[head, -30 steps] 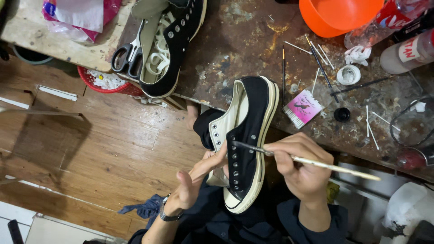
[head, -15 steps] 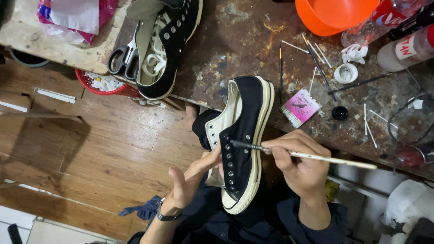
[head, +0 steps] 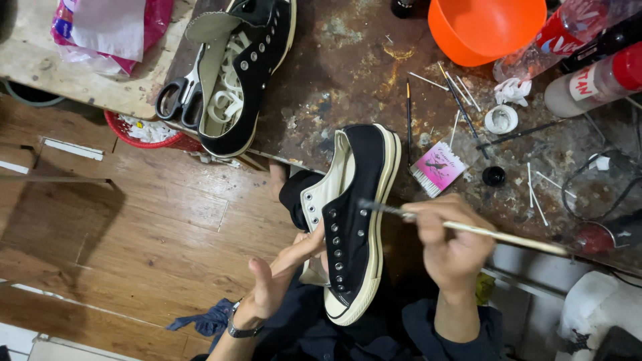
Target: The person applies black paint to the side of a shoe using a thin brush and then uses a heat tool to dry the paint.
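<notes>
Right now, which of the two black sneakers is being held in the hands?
The black sneaker with the cream lining, above the person's lap: the left hand supports it. The other sneaker lies on the workbench beside scissors.
</notes>
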